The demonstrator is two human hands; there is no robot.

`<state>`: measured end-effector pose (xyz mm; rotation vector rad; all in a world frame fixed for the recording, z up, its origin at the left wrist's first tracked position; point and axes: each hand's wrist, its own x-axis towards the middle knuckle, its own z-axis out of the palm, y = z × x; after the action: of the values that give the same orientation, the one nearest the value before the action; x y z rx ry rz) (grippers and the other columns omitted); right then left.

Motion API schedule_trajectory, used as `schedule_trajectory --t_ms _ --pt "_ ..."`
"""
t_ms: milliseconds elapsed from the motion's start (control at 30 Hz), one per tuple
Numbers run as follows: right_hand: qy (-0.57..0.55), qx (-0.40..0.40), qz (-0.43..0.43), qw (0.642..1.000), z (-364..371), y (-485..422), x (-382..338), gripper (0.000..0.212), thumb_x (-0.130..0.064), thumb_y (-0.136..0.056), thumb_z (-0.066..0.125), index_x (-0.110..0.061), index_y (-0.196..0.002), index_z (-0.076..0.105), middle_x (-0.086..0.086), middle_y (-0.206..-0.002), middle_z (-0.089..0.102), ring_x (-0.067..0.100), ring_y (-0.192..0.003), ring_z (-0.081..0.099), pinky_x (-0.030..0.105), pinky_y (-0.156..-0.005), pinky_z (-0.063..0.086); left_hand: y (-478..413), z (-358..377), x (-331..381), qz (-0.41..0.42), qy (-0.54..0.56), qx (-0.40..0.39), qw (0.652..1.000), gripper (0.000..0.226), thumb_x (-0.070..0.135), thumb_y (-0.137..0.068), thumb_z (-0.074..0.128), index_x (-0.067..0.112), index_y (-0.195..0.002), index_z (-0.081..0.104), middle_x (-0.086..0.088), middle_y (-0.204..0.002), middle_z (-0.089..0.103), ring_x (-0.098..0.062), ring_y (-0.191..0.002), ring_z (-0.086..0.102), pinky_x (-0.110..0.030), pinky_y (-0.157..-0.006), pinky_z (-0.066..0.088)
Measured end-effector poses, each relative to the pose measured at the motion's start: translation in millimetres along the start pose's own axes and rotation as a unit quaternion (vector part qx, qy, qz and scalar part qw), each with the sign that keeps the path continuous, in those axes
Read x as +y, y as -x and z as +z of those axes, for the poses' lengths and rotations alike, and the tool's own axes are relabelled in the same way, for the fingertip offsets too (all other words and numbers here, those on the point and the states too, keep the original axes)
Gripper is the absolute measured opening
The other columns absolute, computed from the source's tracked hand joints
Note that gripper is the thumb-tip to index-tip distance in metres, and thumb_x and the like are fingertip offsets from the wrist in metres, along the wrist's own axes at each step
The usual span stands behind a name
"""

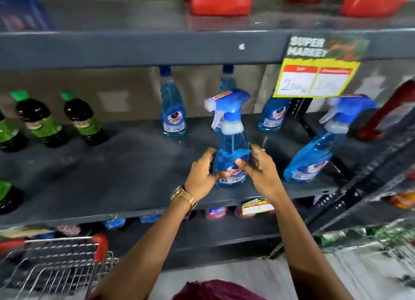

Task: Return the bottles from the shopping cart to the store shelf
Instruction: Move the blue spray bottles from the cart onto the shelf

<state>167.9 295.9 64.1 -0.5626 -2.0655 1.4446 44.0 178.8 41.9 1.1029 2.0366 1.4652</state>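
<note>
A spray bottle (pixel 230 140) full of clear blue liquid stands upright near the front of the dark grey shelf (pixel 125 165), its blue and white trigger head pointing left. A second sprayer (pixel 323 142) of the same blue liquid stands to its right, and capped refills (pixel 172 106) of it line the back. Off to the left are dark bottles with green caps (pixel 83 118). Red jugs (pixel 221 0) sit on the shelf above, and a yellow price card (pixel 314 77) hangs from that shelf's edge. The cart (pixel 56 270), wire with red trim, is at the lower left; nothing in the part I can see. Below, grey floor and more stocked shelves.

Both hands cup the middle bottle low down. The left hand (pixel 202 174), a gold watch (pixel 183 196) on its wrist, has its fingers curled against the bottle's left side. The right hand (pixel 258 167) is half spread on the other side, thumb across the label, fingers loose; whether they press the bottle I cannot tell.
</note>
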Motion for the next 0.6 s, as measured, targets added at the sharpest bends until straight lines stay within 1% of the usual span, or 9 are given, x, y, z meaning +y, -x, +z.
schedule_trajectory --t_ms 67,167,233,400,500,600 --pt "-0.004 0.007 0.01 1.0 -7.0 2.8 8.1 0.044 -0.03 -0.081 0.065 -0.015 -0.121 0.055 0.01 -0.116 0.067 0.024 -0.109 0.065 0.054 -0.096 0.05 -3.6 9.9 -2.0 -0.004 -0.01 -0.009 1.0 0.053 0.042 -0.061 0.077 0.023 -0.101 0.049 -0.005 -0.107 0.071 -0.018 -0.099 0.069 -0.047 -0.088 0.056" --pt "-0.012 0.007 0.02 1.0 -11.9 5.0 17.0 0.036 -0.018 -0.086 0.064 -0.014 -0.12 0.055 0.009 -0.116 0.067 0.022 -0.108 0.066 0.053 -0.096 0.051 -6.7 15.2 -3.7 -0.001 -0.016 -0.016 1.0 0.05 0.028 -0.068 0.079 0.017 -0.107 0.05 -0.006 -0.111 0.07 -0.019 -0.102 0.068 -0.047 -0.091 0.055" --pt "-0.008 0.003 0.025 1.0 -13.2 5.5 20.2 0.035 -0.016 -0.087 0.064 -0.014 -0.121 0.053 0.008 -0.116 0.067 0.019 -0.108 0.065 0.05 -0.097 0.052 -7.3 16.5 -3.2 0.002 -0.016 -0.021 1.0 0.049 0.024 -0.069 0.079 0.016 -0.108 0.05 -0.006 -0.112 0.07 -0.018 -0.103 0.068 -0.046 -0.092 0.055" --pt "-0.006 0.003 0.022 1.0 -10.4 8.4 21.8 0.039 -0.019 -0.088 0.062 -0.013 -0.125 0.05 0.005 -0.12 0.065 0.014 -0.11 0.064 0.044 -0.098 0.053 -2.7 18.9 -2.2 0.016 -0.009 -0.007 1.0 0.046 0.027 -0.07 0.078 0.024 -0.106 0.049 -0.005 -0.112 0.07 -0.015 -0.102 0.068 -0.042 -0.092 0.056" --pt "-0.006 0.003 0.021 1.0 -9.8 8.8 20.8 0.037 -0.017 -0.089 0.06 -0.015 -0.125 0.05 0.004 -0.12 0.065 0.013 -0.11 0.064 0.042 -0.098 0.053 1.1 20.9 -2.6 0.02 -0.008 0.008 1.0 0.048 0.029 -0.072 0.077 0.019 -0.11 0.05 -0.005 -0.114 0.069 -0.015 -0.105 0.067 -0.041 -0.092 0.056" --pt "-0.008 -0.001 0.02 1.0 -12.6 7.0 23.1 0.038 -0.018 -0.09 0.059 -0.018 -0.127 0.049 0.003 -0.122 0.064 0.013 -0.113 0.063 0.044 -0.099 0.052 1.6 24.8 -2.0 0.03 -0.017 0.018 0.999 0.051 0.034 -0.072 0.076 0.017 -0.112 0.049 -0.004 -0.115 0.069 -0.015 -0.105 0.066 -0.041 -0.09 0.056"
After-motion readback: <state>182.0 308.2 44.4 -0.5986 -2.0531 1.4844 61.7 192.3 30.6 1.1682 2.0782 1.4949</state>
